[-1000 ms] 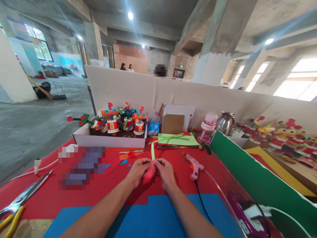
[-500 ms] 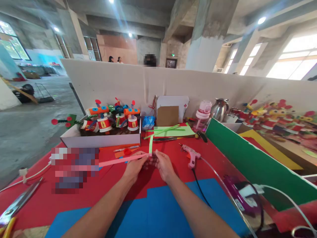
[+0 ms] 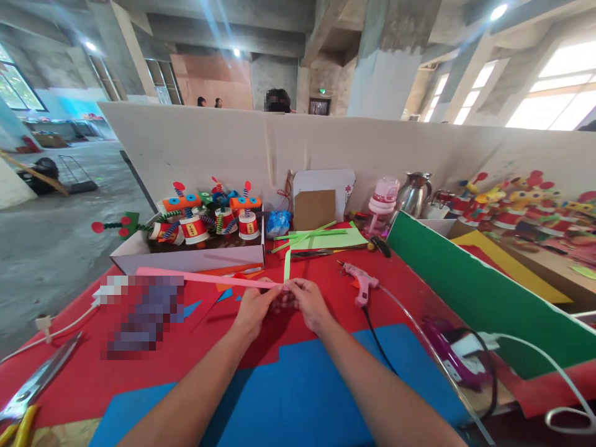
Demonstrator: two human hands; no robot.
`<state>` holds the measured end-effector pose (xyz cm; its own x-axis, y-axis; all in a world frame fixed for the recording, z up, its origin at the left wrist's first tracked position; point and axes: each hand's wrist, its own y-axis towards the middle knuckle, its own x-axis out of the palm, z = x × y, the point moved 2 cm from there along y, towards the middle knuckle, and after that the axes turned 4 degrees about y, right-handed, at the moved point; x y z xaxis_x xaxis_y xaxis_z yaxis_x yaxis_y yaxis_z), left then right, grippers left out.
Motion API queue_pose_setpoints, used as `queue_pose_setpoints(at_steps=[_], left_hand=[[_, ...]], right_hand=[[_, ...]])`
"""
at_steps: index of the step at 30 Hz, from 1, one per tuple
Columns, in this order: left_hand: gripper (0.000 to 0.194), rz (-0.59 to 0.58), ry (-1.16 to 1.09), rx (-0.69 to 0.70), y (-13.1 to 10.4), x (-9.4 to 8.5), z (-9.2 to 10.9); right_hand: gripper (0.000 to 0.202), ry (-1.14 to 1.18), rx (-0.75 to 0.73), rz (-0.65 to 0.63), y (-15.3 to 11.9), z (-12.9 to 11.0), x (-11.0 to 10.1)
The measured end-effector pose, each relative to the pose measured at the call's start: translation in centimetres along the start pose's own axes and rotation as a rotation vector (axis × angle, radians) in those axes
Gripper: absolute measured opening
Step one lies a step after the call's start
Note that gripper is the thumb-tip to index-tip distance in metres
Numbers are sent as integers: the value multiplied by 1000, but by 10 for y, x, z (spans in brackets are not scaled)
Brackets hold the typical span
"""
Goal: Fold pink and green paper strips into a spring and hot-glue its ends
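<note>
A long pink paper strip (image 3: 205, 279) runs off to the left from between the thumb and fingers of my left hand (image 3: 257, 308). A light green paper strip (image 3: 287, 266) stands up and away from the same spot, where the two strips meet nearly at a right angle. My right hand (image 3: 305, 302) pinches that junction, its fingertips touching or almost touching those of my left. Both hands are closed above the red table covering, just beyond blue sheets (image 3: 321, 391). My fingers hide the exact overlap of the strips.
A pink glue gun (image 3: 361, 282) lies right of my hands. A white box of paper-cup figures (image 3: 193, 230) stands back left. Green strips (image 3: 316, 234) lie behind. Large scissors (image 3: 37, 379) rest front left; a green panel (image 3: 479, 298) slants along the right.
My right hand has moved in to the left and now pinches at the strips' meeting point. The pink strip's far end has swung upward, away from the table.
</note>
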<state>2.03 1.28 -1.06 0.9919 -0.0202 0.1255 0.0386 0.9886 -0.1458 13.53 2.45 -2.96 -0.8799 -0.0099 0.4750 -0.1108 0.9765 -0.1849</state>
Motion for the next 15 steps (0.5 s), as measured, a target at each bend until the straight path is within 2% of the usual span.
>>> queue_pose_setpoints(at_steps=[6, 12, 15], left_hand=[[35, -14, -60, -40, 0, 0, -1], [32, -26, -68, -42, 2, -1, -2], [31, -26, -55, -43, 1, -1, -1]], right_hand=[[38, 59, 18, -11, 0, 1, -1], [37, 4, 25, -85, 1, -3, -4], [35, -26, 26, -78, 1, -4, -6]])
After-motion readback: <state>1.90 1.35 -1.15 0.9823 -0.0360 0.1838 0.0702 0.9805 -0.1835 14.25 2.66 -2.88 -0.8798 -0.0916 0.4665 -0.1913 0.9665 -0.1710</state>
